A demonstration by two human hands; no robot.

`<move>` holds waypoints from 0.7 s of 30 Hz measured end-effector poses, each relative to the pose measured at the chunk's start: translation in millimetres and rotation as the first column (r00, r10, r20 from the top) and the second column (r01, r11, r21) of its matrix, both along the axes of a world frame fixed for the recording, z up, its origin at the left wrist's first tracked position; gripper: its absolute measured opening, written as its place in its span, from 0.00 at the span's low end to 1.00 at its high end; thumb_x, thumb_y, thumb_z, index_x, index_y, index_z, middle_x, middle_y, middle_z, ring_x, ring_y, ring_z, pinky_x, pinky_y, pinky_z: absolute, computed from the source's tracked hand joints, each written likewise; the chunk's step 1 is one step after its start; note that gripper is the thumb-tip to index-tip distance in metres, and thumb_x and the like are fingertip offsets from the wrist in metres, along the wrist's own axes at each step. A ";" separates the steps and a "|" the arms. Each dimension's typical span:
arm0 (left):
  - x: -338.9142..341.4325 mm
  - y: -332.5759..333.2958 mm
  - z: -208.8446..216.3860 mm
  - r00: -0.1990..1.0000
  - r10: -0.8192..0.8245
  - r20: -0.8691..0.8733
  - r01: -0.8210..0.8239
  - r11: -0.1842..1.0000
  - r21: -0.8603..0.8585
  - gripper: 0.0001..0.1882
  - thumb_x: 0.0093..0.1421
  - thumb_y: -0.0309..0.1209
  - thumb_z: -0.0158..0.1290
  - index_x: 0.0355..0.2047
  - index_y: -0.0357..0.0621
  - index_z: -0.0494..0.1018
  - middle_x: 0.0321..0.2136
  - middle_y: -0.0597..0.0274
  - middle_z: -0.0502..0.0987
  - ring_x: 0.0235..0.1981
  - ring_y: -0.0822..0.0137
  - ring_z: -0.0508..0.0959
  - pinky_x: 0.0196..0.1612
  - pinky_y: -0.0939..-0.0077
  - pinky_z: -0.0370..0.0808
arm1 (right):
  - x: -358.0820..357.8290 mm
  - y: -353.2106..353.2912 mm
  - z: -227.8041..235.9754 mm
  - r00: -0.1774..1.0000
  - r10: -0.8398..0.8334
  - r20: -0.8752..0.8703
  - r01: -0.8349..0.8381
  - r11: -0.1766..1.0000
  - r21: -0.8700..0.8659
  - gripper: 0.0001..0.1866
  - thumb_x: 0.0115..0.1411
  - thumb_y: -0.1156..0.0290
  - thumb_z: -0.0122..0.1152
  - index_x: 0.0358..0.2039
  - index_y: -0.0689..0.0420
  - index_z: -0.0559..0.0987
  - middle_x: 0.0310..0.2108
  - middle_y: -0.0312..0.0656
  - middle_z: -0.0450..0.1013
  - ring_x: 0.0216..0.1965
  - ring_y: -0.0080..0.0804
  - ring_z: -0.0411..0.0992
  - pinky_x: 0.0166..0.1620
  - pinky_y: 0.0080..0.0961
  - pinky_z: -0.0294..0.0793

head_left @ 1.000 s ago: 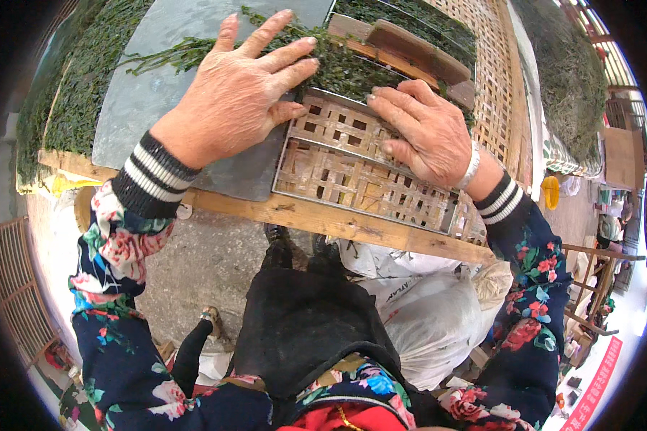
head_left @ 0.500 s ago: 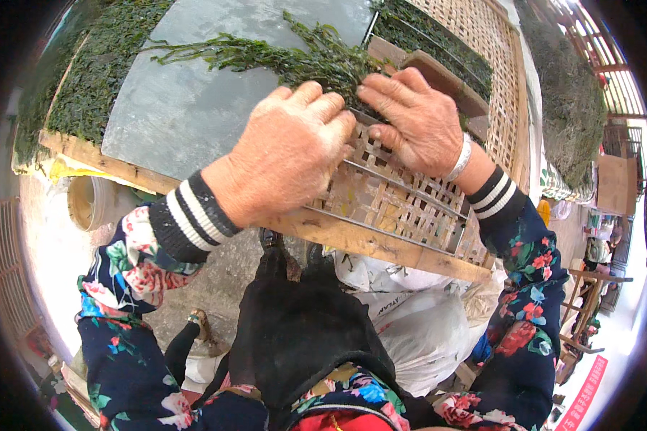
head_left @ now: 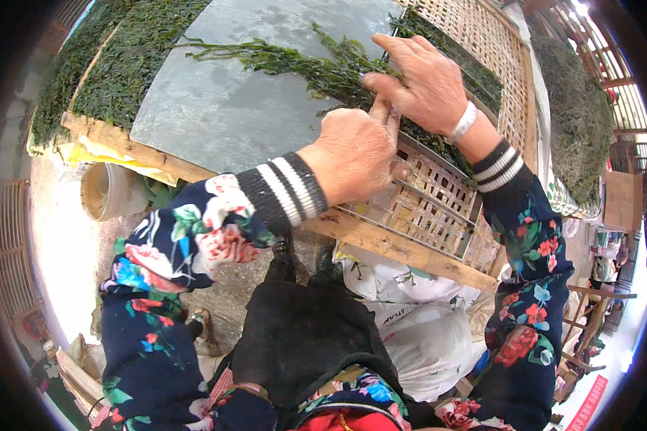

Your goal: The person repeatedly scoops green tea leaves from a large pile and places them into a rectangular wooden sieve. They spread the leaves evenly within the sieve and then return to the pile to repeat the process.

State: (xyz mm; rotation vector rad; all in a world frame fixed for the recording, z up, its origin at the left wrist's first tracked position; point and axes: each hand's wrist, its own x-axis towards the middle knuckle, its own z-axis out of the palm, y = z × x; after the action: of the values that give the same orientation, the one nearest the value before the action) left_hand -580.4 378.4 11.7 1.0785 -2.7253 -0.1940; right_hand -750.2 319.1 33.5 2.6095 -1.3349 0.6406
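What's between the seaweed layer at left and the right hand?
In the head view: the grey board, with loose seaweed strands lying across it toward the right hand.

The white sack point(head_left: 428, 348) and red banner point(head_left: 588, 404) are lettered.

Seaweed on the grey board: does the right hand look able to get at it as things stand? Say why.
Probably yes: the right hand is at the right end of the seaweed, and the left hand leaves most of it uncovered.
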 end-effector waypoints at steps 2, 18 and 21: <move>-6.9 -4.6 2.9 0.977 -0.036 0.210 -0.010 0.976 0.215 0.36 0.60 0.55 0.58 0.47 0.26 0.77 0.38 0.43 0.84 0.35 0.55 0.85 0.36 0.59 0.80 | 15.6 -3.8 -1.0 0.986 -0.078 -0.150 0.087 0.995 0.050 0.41 0.52 0.44 0.71 0.57 0.62 0.75 0.44 0.51 0.79 0.49 0.49 0.76 0.48 0.44 0.79; -13.5 -2.5 5.0 0.992 0.016 0.129 -0.043 0.977 0.207 0.39 0.57 0.60 0.60 0.45 0.27 0.78 0.38 0.44 0.81 0.39 0.52 0.84 0.43 0.60 0.80 | 9.0 -2.1 -27.3 0.996 -0.084 0.033 0.084 0.996 -0.001 0.15 0.51 0.70 0.64 0.40 0.54 0.75 0.34 0.49 0.76 0.36 0.51 0.79 0.38 0.46 0.79; -13.2 0.8 4.2 0.996 0.085 0.017 -0.087 0.990 0.115 0.41 0.58 0.61 0.58 0.46 0.26 0.77 0.41 0.43 0.79 0.41 0.51 0.83 0.44 0.60 0.80 | -28.5 29.6 -30.2 0.975 -0.154 0.159 0.162 0.986 -0.036 0.15 0.50 0.74 0.60 0.40 0.54 0.74 0.35 0.49 0.76 0.36 0.52 0.79 0.37 0.45 0.80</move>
State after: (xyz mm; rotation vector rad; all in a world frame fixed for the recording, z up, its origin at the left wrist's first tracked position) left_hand -593.6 379.2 15.9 1.2290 -2.7002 -0.3363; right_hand -778.7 348.6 3.4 2.4266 -1.5320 0.8538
